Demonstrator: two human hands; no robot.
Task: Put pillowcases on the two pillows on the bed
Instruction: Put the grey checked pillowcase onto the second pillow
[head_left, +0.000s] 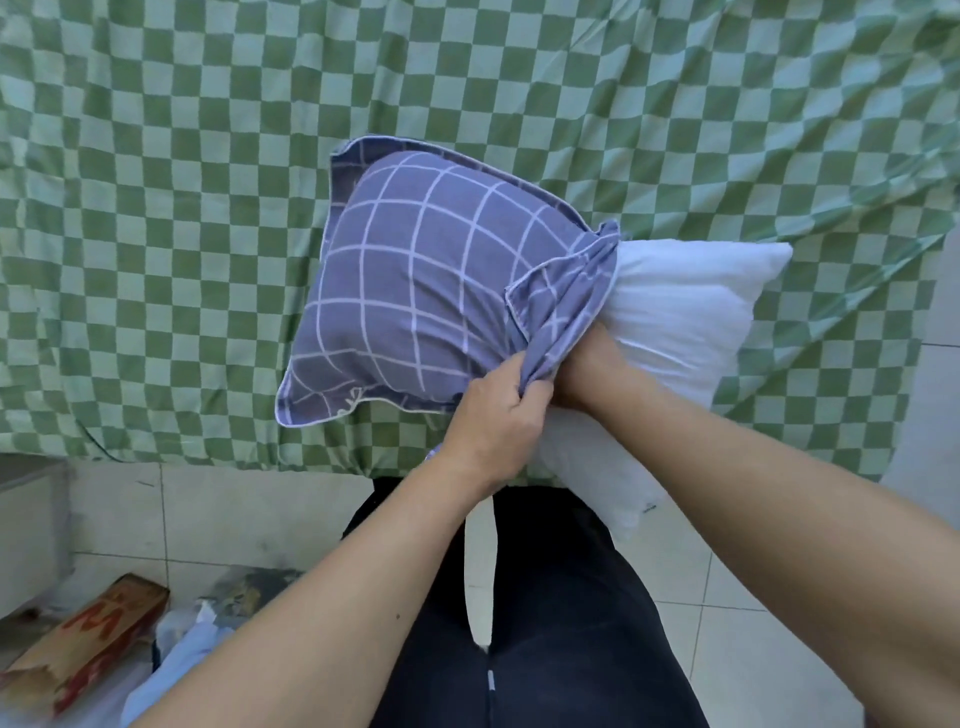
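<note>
Your white pillow (691, 312), held over the bed (156, 156) edge, is roughly half inside the blue grid pillowcase (415, 291); the rest is bare, and no second pillow is in view. Your left hand (493, 410) pinches the bunched case opening. Your right hand (587, 364) presses against the pillow there, its fingers hidden.

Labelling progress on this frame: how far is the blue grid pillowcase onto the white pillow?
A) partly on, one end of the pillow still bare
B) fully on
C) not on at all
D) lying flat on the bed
A: the pillowcase covers the left part, bunched where the left hand grips it, while the pillow sticks out bare on the right.
</note>
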